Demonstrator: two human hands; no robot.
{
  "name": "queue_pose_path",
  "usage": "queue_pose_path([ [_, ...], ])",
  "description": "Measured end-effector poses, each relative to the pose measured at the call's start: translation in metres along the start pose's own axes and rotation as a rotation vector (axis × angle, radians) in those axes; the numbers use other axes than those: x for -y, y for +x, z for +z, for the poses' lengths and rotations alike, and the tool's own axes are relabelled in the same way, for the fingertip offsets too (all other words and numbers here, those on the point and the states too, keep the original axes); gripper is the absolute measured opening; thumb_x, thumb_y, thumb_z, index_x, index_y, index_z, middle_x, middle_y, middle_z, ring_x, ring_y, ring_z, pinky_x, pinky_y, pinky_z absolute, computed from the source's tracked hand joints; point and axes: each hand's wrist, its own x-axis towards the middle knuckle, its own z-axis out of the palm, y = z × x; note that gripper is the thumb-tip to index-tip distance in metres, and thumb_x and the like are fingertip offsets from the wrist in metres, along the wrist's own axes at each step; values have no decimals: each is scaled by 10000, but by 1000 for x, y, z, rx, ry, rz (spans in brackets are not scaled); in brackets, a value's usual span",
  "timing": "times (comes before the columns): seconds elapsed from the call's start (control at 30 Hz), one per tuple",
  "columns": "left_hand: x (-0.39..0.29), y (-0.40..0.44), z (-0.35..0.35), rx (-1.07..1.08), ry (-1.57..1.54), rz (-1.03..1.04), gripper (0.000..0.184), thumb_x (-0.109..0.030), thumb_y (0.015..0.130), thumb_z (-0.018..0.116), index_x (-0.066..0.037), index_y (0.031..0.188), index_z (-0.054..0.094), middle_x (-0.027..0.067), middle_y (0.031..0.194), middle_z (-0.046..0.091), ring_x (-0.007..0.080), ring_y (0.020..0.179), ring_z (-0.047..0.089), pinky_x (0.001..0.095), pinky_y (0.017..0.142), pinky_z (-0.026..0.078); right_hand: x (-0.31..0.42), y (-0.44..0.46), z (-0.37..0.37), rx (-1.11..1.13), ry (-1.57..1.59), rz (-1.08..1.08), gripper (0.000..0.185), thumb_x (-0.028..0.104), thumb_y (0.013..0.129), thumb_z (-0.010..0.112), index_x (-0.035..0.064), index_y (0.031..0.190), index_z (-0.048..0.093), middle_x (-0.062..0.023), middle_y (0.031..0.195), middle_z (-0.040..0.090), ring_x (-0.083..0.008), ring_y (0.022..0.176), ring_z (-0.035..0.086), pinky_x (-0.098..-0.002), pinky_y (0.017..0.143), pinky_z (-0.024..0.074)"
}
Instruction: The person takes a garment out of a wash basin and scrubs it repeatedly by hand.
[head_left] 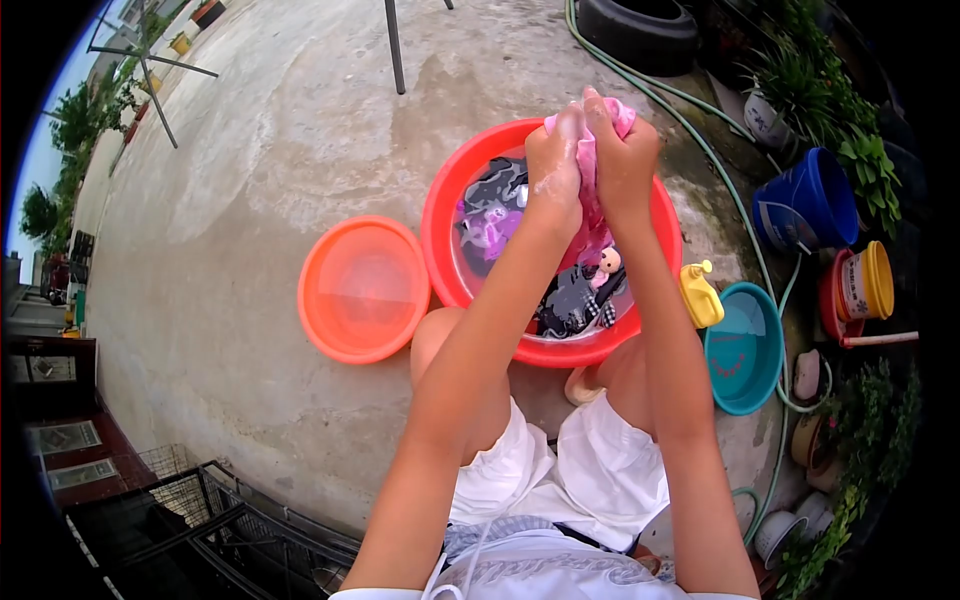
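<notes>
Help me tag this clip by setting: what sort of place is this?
Probably a home's outdoor yard: open concrete ground, potted plants along one edge, and a hose running past the red tub.

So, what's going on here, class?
The person's left hand and right hand grip a crumpled pink cloth over a large round red plastic basin. Dark fabric and purple fabric lie in its water. A round orange plastic basin stands to the left, a yellow plastic bottle and a teal plastic basin to the right.
</notes>
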Motion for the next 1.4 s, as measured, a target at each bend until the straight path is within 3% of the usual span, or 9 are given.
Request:
queue_pose_path([
  [0.13,-10,18,-18,-61,-76,-97,255,-262,819,488,-115,628,404,-31,567,396,84,478,394,253,429,323,19,-30,15,86,-100,-259,328,194,744,599,-5,506,492,-102,412,438,-183,356,387,-303,384,307],
  [0.33,0,3,4,-112,33,32,250,-237,852,457,-47,691,482,-28,593,421,75,543,395,242,511,343,5,-1,3,-19,-5,87,346,207,763,576,-12,511,487,-23,404,414,-89,394,351,-289,392,303],
  [0.5,6,-11,13,-26,189,77,225,-186,839,461,-28,692,520,-26,641,448,56,595,410,226,544,344,-24,24,-16,16,-19,124,375,233,774,563,7,503,438,9,434,360,-71,457,296,-274,416,274],
  [0.7,-7,3,5,-81,-182,-8,211,-211,826,479,-74,666,489,-23,622,449,79,550,424,251,521,355,7,-4,2,45,-195,-119,365,238,757,586,3,502,471,-98,425,435,-176,365,362,-318,390,295],
  [0.8,-11,26,-24,-30,-171,-241,251,-258,816,497,-113,637,399,-20,599,410,103,505,418,272,448,353,19,-27,13,132,-273,-343,350,218,743,595,0,489,491,-130,421,441,-243,350,401,-339,383,313],
  [1.03,-4,-3,8,-144,132,-22,224,-211,835,474,-9,756,531,-15,644,465,88,601,436,261,571,367,2,7,-2,-36,-122,20,369,230,764,569,-22,507,486,-85,402,414,-121,381,323,-321,396,294],
  [1.13,1,-12,13,-95,235,0,219,-197,834,474,-12,729,525,-24,652,454,76,598,417,251,561,362,-12,21,-15,-20,-212,38,369,233,770,563,-21,514,487,-69,407,407,-113,403,326,-304,408,304],
  [1.27,-6,-5,7,-50,86,-52,207,-185,834,467,-35,700,515,-30,651,454,53,576,404,233,553,354,5,10,-8,-23,-195,2,364,247,761,578,-18,526,492,-84,420,424,-137,391,342,-311,402,306],
  [1.4,-7,15,-14,-52,-146,-161,218,-259,794,509,-105,658,436,-22,590,399,95,490,397,274,455,341,17,-19,8,94,-210,-236,339,221,723,623,3,503,484,-113,437,462,-212,370,411,-326,381,316],
])
